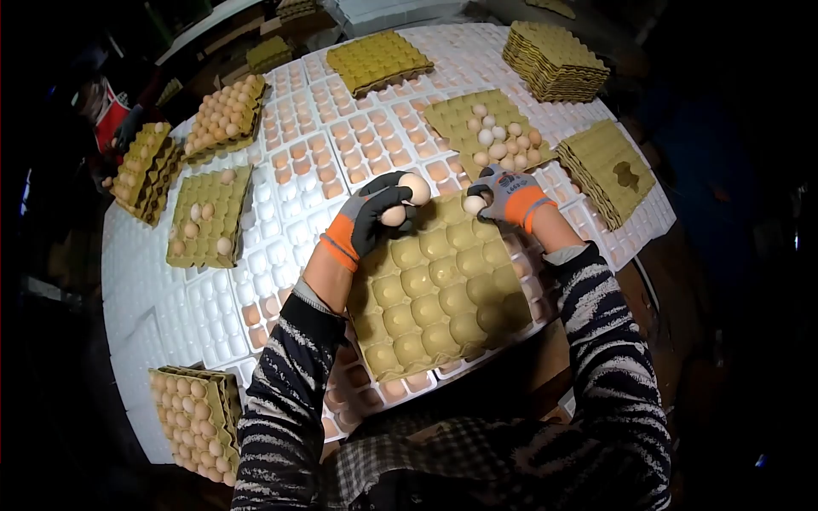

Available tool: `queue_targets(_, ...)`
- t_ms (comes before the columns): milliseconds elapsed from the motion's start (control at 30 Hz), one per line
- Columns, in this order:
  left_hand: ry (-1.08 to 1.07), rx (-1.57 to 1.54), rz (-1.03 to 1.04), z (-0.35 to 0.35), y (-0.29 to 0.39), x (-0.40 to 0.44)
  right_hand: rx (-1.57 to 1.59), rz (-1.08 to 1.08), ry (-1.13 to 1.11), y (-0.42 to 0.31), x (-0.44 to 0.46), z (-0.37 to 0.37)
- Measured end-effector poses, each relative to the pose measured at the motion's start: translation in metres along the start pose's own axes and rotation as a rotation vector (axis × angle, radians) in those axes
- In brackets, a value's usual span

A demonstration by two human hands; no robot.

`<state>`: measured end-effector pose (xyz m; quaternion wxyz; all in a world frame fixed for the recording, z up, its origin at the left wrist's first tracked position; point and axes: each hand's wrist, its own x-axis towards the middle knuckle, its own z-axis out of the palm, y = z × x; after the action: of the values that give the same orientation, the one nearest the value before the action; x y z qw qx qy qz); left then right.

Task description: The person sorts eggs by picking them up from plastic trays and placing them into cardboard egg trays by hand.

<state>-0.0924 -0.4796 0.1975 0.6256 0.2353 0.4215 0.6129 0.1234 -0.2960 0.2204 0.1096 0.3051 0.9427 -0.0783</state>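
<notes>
My left hand (368, 223), in a grey and orange glove, is closed on eggs. One pale egg (415, 189) shows at its fingertips and a second egg (393, 216) sits lower against the fingers. My right hand (511, 192), gloved alike, is closed with a whitish egg (474, 204) at its thumb and fingertips. Both hands are over the far edge of a pulp egg tray (443, 272), whose visible cups hold no eggs. Just beyond my right hand, another pulp tray (460, 119) carries several eggs (511, 146) grouped on its right side.
White plastic trays (298, 243) cover the table, many with eggs in their cells. Pulp trays with eggs stand at left (204, 217), far left (226, 115) and near left (192, 422). Tray stacks stand at right (609, 166) and back (554, 64). A person in red (111, 115) is at far left.
</notes>
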Motion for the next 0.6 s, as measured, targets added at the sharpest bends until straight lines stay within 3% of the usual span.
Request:
queue_targets(33, 0.010, -0.150, 0.014, -0.004, 0.006, -0.019, 0.103, -0.015, -0.034, 0.007, -0.001, -0.005)
queue_targets(100, -0.017, -0.316, 0.052, -0.032, 0.005, -0.049, 0.656, -0.219, 0.099, 0.022, -0.004, 0.005)
queue_targets(200, -0.075, -0.499, 0.069, -0.065, -0.008, -0.099, 1.303, -0.284, -0.054, -0.034, -0.009, -0.017)
queue_targets(233, -0.057, -0.547, 0.088, -0.072, -0.017, -0.119, 1.422, -0.303, -0.199, -0.064, -0.009, -0.028)
queue_targets(300, 0.176, 0.265, 0.446, -0.081, -0.043, -0.160, 1.605, -0.375, -0.317, -0.119, 0.001, -0.020)
queue_targets(367, 0.322, 0.725, 0.550, -0.096, -0.049, -0.200, 1.624, -0.422, -0.501, -0.181, 0.020, -0.011)
queue_targets(400, 0.324, 0.685, 0.527, -0.122, -0.064, -0.209, 1.553, -0.417, -0.588, -0.211, 0.031, -0.008)
queue_targets(467, 0.476, -0.086, 0.311, -0.157, -0.078, -0.226, 1.208, -0.511, -0.530, -0.269, 0.069, 0.020)
queue_targets(500, 0.480, -0.452, 0.172, -0.183, -0.078, -0.233, 0.822, -0.524, -0.418, -0.295, 0.079, 0.021)
queue_targets(533, 0.720, -0.225, 0.224, -0.197, -0.082, -0.235, 0.577, -0.447, -0.404, -0.321, 0.083, 0.022)
queue_targets(567, 0.953, 0.010, 0.269, -0.211, -0.087, -0.235, 0.262, -0.590, -0.199, -0.335, 0.106, 0.055)
queue_targets(600, 1.055, 0.270, 0.357, -0.230, -0.091, -0.231, 0.106, -0.523, -0.191, -0.354, 0.112, 0.069)
